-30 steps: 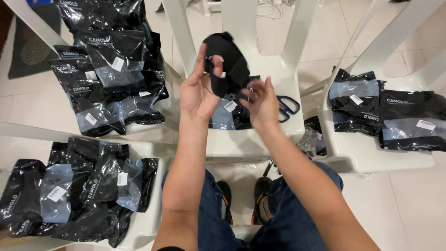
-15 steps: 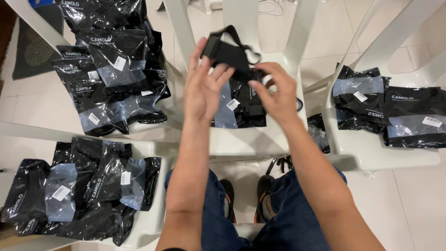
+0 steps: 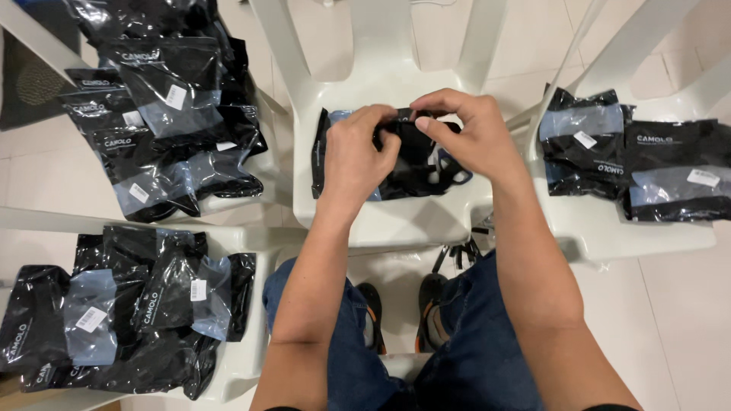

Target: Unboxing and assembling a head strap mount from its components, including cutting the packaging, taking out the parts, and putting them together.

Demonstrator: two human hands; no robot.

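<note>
Between both hands [image 3: 415, 144], black garment [image 3: 415, 164]

Head-worn view, looking steeply down, close over white chair [image 3: 396, 221]

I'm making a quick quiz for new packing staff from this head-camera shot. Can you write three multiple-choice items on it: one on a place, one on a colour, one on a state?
1. Where does the black fabric item sit?
A. over the seat of the middle white chair
B. on the floor by the feet
C. on the right chair

2. What colour are most of the packets piled on the side chairs?
A. red
B. black with a clear panel
C. yellow

3. How do the hands stand?
A. both hang free at the sides
B. only one touches the item
C. left hand and right hand both have a grip on the item

Answers: 1 A, the item is held just above that seat. 2 B, the glossy bags are black with see-through windows. 3 C, fingers of both hands pinch its top edge.
</note>
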